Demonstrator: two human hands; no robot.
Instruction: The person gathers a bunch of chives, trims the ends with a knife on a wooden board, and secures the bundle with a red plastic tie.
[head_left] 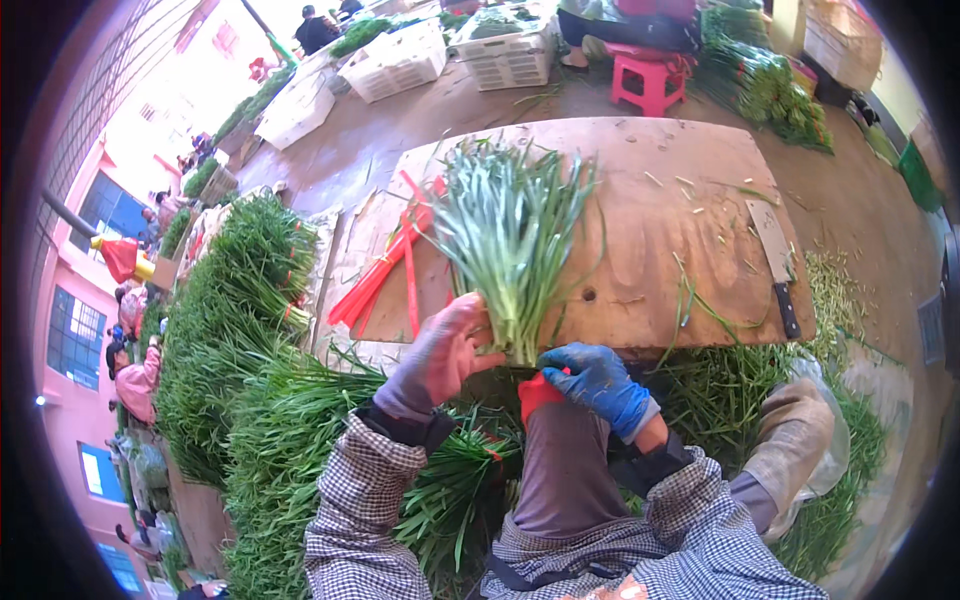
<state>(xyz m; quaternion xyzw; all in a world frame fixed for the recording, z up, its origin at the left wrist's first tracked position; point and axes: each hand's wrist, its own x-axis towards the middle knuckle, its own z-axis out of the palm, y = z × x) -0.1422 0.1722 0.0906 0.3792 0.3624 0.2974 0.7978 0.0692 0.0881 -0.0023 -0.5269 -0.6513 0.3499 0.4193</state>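
Observation:
A leafy bunch of long green stalks (512,230) lies on the wooden board, its pale cut ends toward me at the near edge. My left hand (445,350), in a pinkish glove, rests against the left side of the stalk ends, with thumb and fingers apart. By the base of the bunch is my right hand (603,385) in a blue glove, its fingers closed; what they pinch is hidden. Just below it, something red (540,394) lies over my knee. Flat red strips (385,265) are on the board left of the bunch.
A cleaver with a black handle (771,245) lies on the right of the board (680,170), near cut stalk bits. Heaps of greens (240,270) stand at my left. White crates (500,60), a pink stool (648,80) and other people are farther off.

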